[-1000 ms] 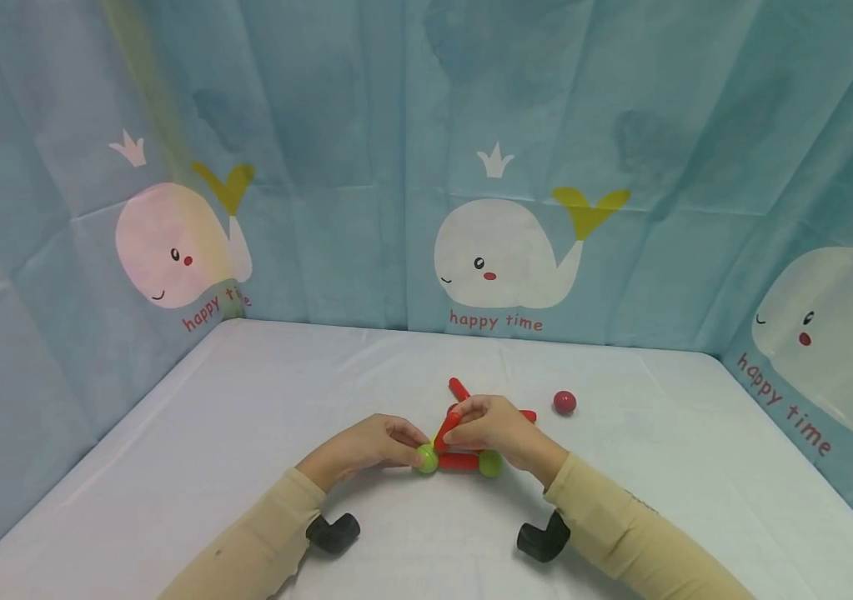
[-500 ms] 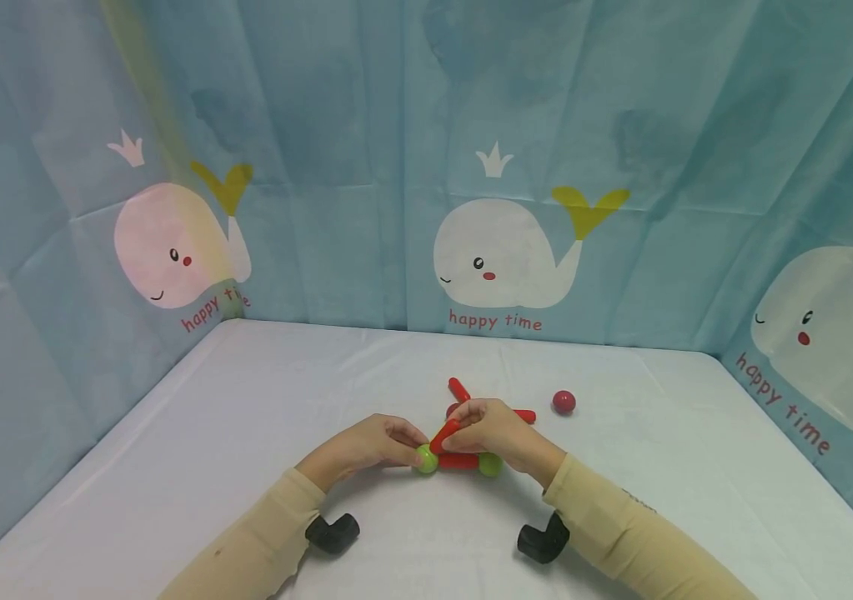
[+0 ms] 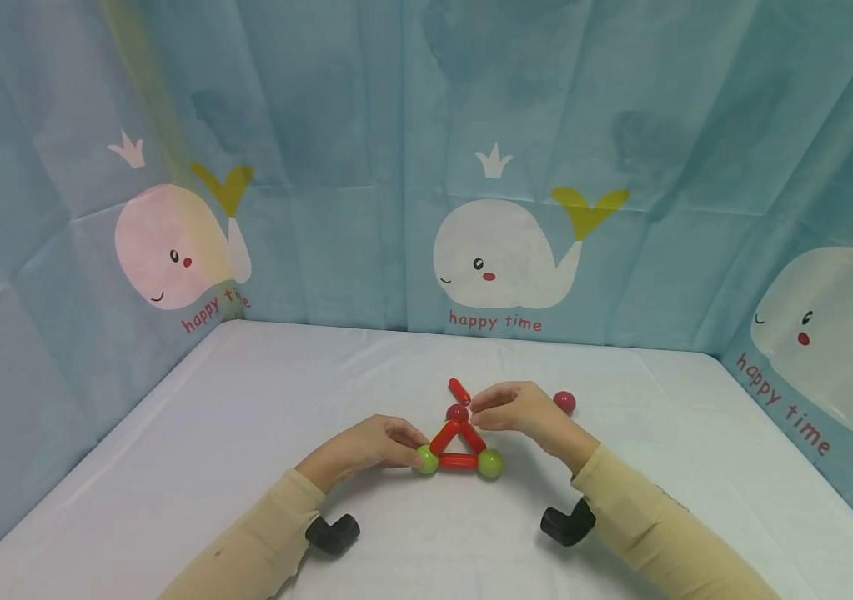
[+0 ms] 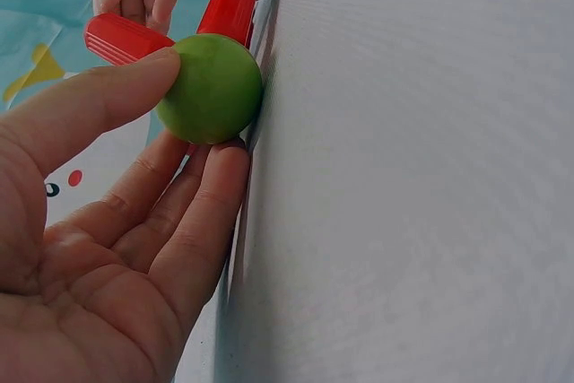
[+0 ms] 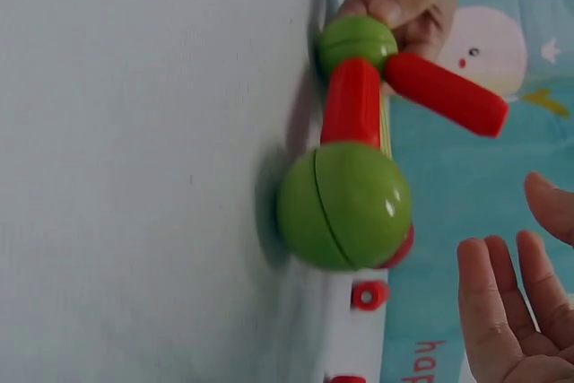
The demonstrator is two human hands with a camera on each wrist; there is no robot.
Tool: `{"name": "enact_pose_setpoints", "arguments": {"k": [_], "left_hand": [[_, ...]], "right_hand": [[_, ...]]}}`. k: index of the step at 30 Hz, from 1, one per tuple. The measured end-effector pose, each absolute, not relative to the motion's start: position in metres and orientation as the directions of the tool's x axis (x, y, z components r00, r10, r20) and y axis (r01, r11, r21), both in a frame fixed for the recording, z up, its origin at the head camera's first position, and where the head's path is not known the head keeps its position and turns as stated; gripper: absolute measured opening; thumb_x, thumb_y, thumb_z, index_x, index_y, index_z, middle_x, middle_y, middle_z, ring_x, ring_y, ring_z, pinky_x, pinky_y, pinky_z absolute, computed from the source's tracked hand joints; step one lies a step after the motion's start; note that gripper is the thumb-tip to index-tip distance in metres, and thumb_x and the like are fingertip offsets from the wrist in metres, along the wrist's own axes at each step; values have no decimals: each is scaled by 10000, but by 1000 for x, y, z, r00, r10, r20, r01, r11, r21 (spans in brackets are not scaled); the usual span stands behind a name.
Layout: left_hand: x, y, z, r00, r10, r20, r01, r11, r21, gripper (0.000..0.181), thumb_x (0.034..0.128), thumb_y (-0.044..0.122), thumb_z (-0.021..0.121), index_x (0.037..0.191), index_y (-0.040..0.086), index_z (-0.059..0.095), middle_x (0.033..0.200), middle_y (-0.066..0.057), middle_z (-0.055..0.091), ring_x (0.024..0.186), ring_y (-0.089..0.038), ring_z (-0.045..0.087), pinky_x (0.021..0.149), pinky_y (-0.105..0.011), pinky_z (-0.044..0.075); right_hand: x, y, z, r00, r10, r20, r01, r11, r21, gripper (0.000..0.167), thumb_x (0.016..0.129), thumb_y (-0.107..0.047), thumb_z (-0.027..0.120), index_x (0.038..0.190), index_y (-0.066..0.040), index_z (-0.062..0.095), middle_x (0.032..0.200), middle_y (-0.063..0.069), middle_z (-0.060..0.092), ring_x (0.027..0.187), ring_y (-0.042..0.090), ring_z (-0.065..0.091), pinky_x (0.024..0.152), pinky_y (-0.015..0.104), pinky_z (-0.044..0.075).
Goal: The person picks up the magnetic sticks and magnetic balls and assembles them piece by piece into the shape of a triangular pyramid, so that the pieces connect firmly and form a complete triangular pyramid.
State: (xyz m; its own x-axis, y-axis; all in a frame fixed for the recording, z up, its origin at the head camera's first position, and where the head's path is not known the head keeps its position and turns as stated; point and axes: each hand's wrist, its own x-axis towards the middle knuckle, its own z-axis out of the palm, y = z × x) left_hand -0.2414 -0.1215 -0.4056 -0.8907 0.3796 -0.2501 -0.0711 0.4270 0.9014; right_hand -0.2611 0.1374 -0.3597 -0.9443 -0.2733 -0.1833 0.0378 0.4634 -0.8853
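On the desk (image 3: 321,367), the near rod (image 3: 459,461) sits between the left ball (image 3: 427,460) and the right ball (image 3: 490,464), the far ball (image 3: 458,413) behind them. Beyond lies a loose rod (image 3: 459,391); farther right, past the right hand (image 3: 522,410), another ball (image 3: 564,402).

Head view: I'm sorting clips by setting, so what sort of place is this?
Probably a tabletop play or filming spot: a flat white table, pale-blue whale-print fabric behind it, and plastic-looking red rods with round green balls.
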Motion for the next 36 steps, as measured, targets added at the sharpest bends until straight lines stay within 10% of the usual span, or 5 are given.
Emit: {"name": "enact_pose_setpoints", "arguments": {"k": [36], "left_hand": [[-241, -123, -405, -887, 393, -244, -68, 410, 909, 301, 827, 169, 778, 1107, 76, 719, 1075, -10, 719, 983, -145, 627, 931, -358, 543]], "right_hand": [[-303, 194, -379, -964, -167, -208, 65, 611, -789, 415, 836, -281, 779, 1202, -98, 707, 1218, 77, 702, 1118, 238, 589, 1008, 483, 478]]}}
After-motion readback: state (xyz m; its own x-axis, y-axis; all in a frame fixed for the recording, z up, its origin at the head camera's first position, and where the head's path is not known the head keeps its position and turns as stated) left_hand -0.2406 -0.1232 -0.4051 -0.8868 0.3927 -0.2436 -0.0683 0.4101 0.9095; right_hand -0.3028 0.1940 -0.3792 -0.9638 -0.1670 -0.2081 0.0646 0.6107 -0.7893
